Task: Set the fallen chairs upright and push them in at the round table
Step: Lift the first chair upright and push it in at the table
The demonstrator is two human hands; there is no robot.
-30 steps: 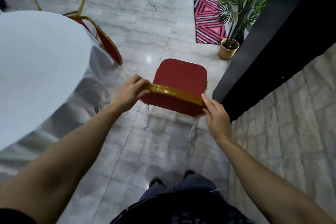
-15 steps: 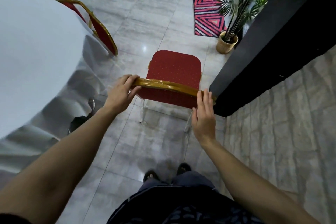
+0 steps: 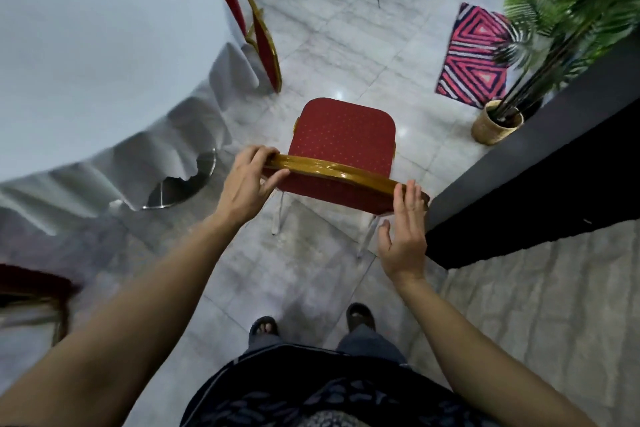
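A red-cushioned chair (image 3: pixel 341 146) with a gold frame stands upright on the tiled floor in front of me, its seat facing away. My left hand (image 3: pixel 247 184) grips the left end of its gold back rail. My right hand (image 3: pixel 403 236) has flat, spread fingers whose tips rest against the rail's right end. The round table (image 3: pixel 86 55) under a pale cloth fills the upper left. A second red and gold chair (image 3: pixel 258 28) is at the table's far side, its seat partly hidden under the cloth.
A dark wall (image 3: pixel 540 163) stands close to the chair's right. A potted palm (image 3: pixel 498 121) and a pink patterned rug (image 3: pixel 472 55) lie beyond. Part of another chair (image 3: pixel 31 291) shows at the left edge. The table's chrome base (image 3: pixel 180 184) peeks out under the cloth.
The view has swung right and the table has come nearer. My right hand has loosened from the rail, with only its fingertips touching now. My left hand keeps its grip.
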